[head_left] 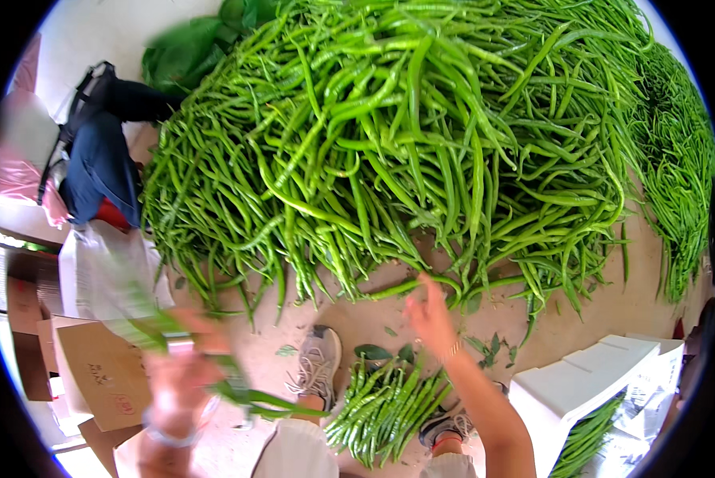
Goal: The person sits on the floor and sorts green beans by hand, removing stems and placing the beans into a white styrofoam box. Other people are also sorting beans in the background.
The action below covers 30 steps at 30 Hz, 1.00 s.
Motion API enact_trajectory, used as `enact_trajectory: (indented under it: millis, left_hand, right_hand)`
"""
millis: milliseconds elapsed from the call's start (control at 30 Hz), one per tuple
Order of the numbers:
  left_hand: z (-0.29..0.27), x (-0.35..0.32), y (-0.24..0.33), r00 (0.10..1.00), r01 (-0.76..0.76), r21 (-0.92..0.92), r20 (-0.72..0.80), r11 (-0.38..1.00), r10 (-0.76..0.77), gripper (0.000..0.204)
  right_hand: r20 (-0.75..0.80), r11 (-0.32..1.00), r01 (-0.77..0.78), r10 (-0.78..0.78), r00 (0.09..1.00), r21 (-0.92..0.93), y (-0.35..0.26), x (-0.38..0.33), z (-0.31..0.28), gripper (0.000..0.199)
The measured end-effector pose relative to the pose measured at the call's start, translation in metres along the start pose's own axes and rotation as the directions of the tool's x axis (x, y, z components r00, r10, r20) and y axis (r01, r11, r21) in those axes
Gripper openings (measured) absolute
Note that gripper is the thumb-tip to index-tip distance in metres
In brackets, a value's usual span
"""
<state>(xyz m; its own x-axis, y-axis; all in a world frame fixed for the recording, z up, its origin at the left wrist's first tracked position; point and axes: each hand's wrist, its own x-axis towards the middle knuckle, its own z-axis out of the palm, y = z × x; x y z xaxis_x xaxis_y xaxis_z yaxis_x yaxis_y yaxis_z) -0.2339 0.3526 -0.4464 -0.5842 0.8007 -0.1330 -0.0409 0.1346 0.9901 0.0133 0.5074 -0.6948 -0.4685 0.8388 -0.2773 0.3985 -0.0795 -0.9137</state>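
Note:
A large heap of long green chili peppers (pixel 389 143) covers the floor in front of me. My left hand (pixel 178 382), smeared by motion, is closed around a few long green chili peppers (pixel 254 398) at the lower left. They stick out on both sides of the fist. At the heap's near edge is my right hand (pixel 433 323), its index finger stretched out beside a pepper and nothing visible in its grasp. Whether the fingertip touches the pepper, I cannot tell. Between my shoes lies a smaller pile of peppers (pixel 385 410), roughly lined up.
A white foam box (pixel 588 374) with peppers inside stands at the lower right. Cardboard boxes (pixel 103 366) and a white sack (pixel 111 263) are on the left, near a person in dark clothes (pixel 103 167). Another pepper heap (pixel 676 175) lies far right; loose leaves (pixel 373 351) dot the floor.

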Motion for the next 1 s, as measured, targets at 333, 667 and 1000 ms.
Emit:
enact_trajectory:
  millis: [333, 667, 1000]
  left_hand:
    - [-0.316, -0.153, 0.19, 0.597, 0.434, 0.721, -0.679, 0.54, 0.427, 0.029]
    - [-0.355, -0.17, 0.17, 0.638, 0.635, 0.743, -0.658, 0.21, 0.4, 0.028]
    - [-0.295, -0.1, 0.149, 0.798, 0.495, 0.868, -0.47, 0.034, 0.376, 0.029]
  right_hand:
    - [0.021, 0.953, -0.083, 0.093, 0.995, -0.291, 0.027, 0.053, -0.013, 0.019]
    - [0.153, 0.86, -0.315, 0.276, 0.949, 0.401, -0.022, -0.04, -0.086, 0.03]
    - [0.277, 0.814, -0.431, 0.342, 0.898, 0.39, -0.035, -0.11, -0.118, 0.032]
